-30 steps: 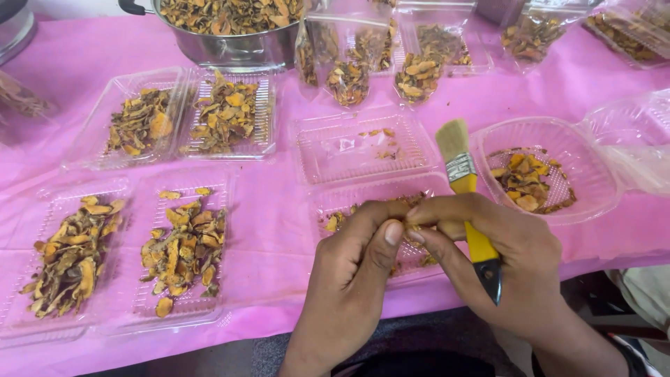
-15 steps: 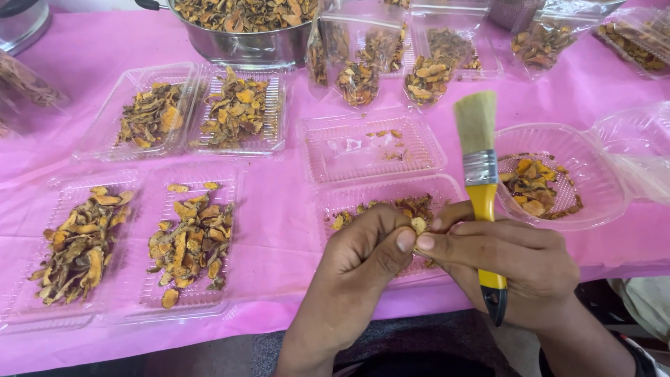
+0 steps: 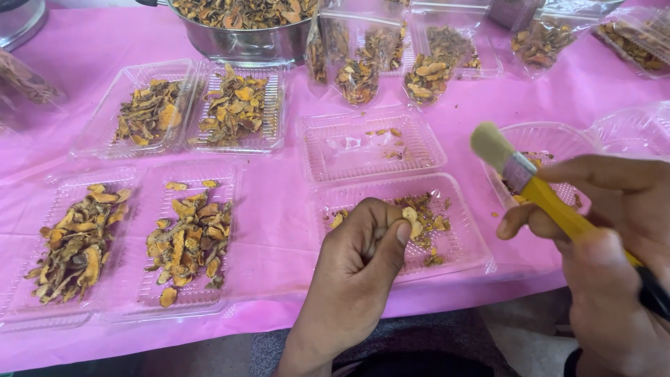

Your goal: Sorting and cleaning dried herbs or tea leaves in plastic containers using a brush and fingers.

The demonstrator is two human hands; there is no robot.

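A pink cloth [image 3: 279, 230] covers the tabletop; little of the room shows beyond it. Along its far edge stands a metal pot [image 3: 244, 42] of dried yellow-brown slices beside clear pouches [image 3: 359, 59] of the same, while clear plastic trays [image 3: 167, 108] toward the near edge hold more slices. At the near edge, over a nearly empty tray [image 3: 460, 244], the left hand [image 3: 356, 265] pinches one slice [image 3: 410, 218] between thumb and fingertips, and the right hand [image 3: 614, 251] is closed around a yellow-handled brush [image 3: 530, 183], bristles up.

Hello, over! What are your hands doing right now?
Left hand pinching one dried slice over clear tray. Right hand gripping yellow brush, bristles up. Nothing between them.
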